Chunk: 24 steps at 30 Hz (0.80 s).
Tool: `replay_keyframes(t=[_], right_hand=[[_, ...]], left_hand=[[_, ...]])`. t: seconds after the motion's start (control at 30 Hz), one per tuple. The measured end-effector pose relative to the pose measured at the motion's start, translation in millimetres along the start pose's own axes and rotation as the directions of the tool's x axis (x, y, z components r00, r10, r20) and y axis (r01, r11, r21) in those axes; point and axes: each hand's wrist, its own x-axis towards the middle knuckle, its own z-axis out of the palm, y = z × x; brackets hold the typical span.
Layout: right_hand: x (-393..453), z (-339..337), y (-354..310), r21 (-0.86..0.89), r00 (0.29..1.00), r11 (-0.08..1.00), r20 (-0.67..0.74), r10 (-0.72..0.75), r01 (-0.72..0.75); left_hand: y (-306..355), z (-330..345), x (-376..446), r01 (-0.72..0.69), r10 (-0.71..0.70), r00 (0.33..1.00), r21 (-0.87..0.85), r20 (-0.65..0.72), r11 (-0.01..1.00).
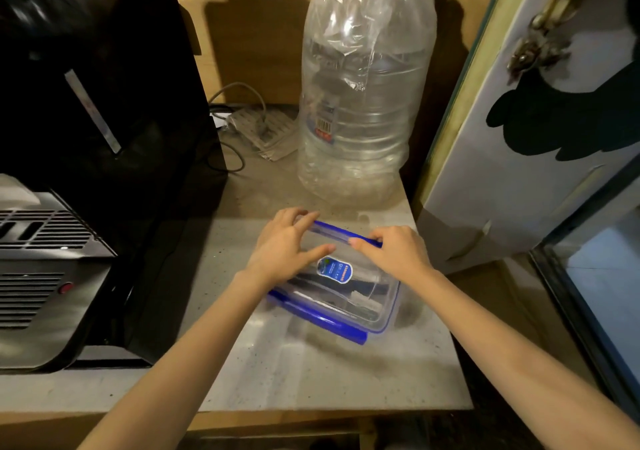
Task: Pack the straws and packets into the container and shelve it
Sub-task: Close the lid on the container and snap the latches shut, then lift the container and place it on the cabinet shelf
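Container [346, 293] on the bench [277, 373], both hands' [284, 245] [394, 252] grip pinching its far clip [341, 233]; uneven pressure could leave the lid unsealed.

Both bare forearms reach forward from the lower edge of view, converging toward the centre. Left hand [284, 245]: palm down, fingers spread and curled, fingertips at the far clip of the container [346, 290], thumb stretched rightward across the lid. Right hand [394, 252]: palm down, knuckles raised, fingers bent over the same far edge, index tip pressing on the blue clip. The two hands sit near each other, thumbs pointing inward, not touching. Wrists straight, no sleeves visible.
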Motion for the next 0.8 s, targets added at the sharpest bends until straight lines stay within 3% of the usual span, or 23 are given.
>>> replay_keyframes(t=[0.13, 0.3, 0.47, 0.53, 0.63, 0.8], right_hand=[[-8, 0, 11, 0.068, 0.988, 0.987, -0.049, 0.146, -0.143], [-19, 6, 13, 0.306, 0.965, 0.927, -0.077, 0.251, -0.217], [-22, 10, 11, 0.481, 0.965, 0.845, 0.012, 0.261, -0.235], [-23, 12, 7, 0.576, 0.956, 0.774, 0.051, 0.288, -0.264], [-23, 12, 4, 0.613, 0.953, 0.743, 0.061, 0.296, -0.27], [-22, 3, 5, 0.659, 0.94, 0.699, 0.035, 0.339, -0.276]], left_hand=[[-7, -2, -8, 0.014, -0.016, 1.0, -0.186, -0.011, 0.982], [-23, 4, -30, 0.142, -0.08, 0.985, -0.457, 0.153, 0.878], [-20, 10, -50, 0.169, 0.071, 0.944, -0.657, 0.322, 0.735], [-21, 15, -54, 0.155, 0.118, 0.927, -0.648, 0.357, 0.746], [-20, 23, -55, 0.083, 0.122, 0.944, -0.58, 0.306, 0.81], [-9, 15, -46, 0.082, 0.073, 0.973, -0.624, 0.219, 0.777]])
